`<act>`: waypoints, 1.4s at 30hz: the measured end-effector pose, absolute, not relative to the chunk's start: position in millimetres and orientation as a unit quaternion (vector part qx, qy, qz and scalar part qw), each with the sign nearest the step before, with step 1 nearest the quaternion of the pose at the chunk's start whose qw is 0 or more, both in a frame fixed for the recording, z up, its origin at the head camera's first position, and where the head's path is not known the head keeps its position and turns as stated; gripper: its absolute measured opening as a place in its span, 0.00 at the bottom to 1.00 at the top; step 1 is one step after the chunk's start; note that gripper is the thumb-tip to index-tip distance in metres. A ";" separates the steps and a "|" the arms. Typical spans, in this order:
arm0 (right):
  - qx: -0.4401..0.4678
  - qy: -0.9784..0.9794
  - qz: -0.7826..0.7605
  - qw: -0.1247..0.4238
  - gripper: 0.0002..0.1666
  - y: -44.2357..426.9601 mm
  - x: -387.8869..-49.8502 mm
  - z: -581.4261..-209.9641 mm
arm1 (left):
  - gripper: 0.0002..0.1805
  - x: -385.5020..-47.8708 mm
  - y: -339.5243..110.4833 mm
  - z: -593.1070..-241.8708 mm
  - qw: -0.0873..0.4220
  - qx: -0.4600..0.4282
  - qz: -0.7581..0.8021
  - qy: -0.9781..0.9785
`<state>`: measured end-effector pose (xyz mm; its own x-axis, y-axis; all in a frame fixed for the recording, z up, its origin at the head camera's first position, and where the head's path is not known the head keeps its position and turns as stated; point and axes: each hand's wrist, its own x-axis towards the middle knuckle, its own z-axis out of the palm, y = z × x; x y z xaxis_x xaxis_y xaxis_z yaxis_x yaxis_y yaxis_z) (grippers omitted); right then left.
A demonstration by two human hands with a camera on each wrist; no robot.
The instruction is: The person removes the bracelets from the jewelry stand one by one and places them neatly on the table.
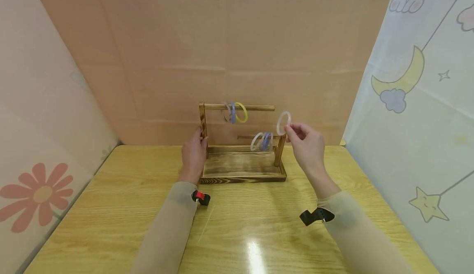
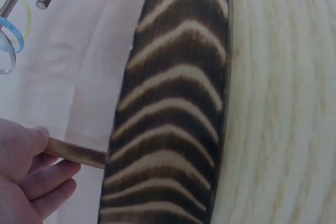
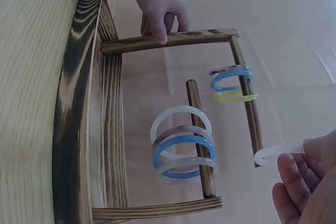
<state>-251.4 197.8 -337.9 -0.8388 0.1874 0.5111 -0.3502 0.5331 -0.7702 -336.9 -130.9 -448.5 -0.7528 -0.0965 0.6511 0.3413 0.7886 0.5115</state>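
My left hand grips the left upright post of a wooden bangle rack. Between thumb and fingers, my right hand pinches a whitish translucent bangle close to the free end of the upper rod. In the head view that bangle is just right of the rod's end; whether the rod passes through it I cannot tell. A yellow bangle, a blue bangle and a greyish one hang on the upper rod. Several white, blue and greyish bangles hang on the lower rod.
The rack's shallow tray base stands on a wood-grain table. Behind it rises a peach cloth backdrop. Printed panels flank the table, with a flower at left and a moon at right.
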 end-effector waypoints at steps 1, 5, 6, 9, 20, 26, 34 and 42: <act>0.052 -0.829 0.483 0.277 0.17 197.2 -249.3 -338.9 | 0.15 -337.2 -131.0 -448.4 0.346 -0.071 -0.315 -0.881; 0.061 -0.825 0.496 0.265 0.15 193.7 -240.2 -342.5 | 0.16 -337.4 -131.8 -447.8 0.342 -0.068 -0.314 -0.883; 0.063 -0.824 0.499 0.261 0.14 192.7 -238.1 -343.2 | 0.16 -337.8 -132.0 -447.8 0.342 -0.068 -0.313 -0.884; 0.065 -0.823 0.510 0.243 0.14 189.4 -232.0 -345.3 | 0.17 -339.0 -132.3 -447.5 0.339 -0.070 -0.314 -0.884; 0.076 -0.823 0.544 0.142 0.18 176.7 -223.9 -361.5 | 0.18 -341.4 -130.5 -444.1 0.325 -0.066 -0.320 -0.888; 0.084 -0.824 0.553 0.090 0.14 164.7 -223.7 -374.5 | 0.20 -343.0 -131.2 -442.0 0.319 -0.061 -0.322 -0.889; 0.086 -0.825 0.558 0.017 0.15 151.1 -227.4 -395.3 | 0.19 -342.0 -134.2 -438.2 0.321 -0.058 -0.314 -0.892; 0.079 -0.809 0.579 -0.061 0.16 141.0 -228.3 -411.8 | 0.19 -339.7 -135.0 -437.4 0.308 -0.051 -0.318 -0.895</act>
<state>-228.3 141.0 -411.8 -0.9799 -0.1994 -0.0073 -0.0575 0.3174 -0.9465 -339.7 -135.0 -437.4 -0.8049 -0.1044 0.5841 0.2880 0.7920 0.5384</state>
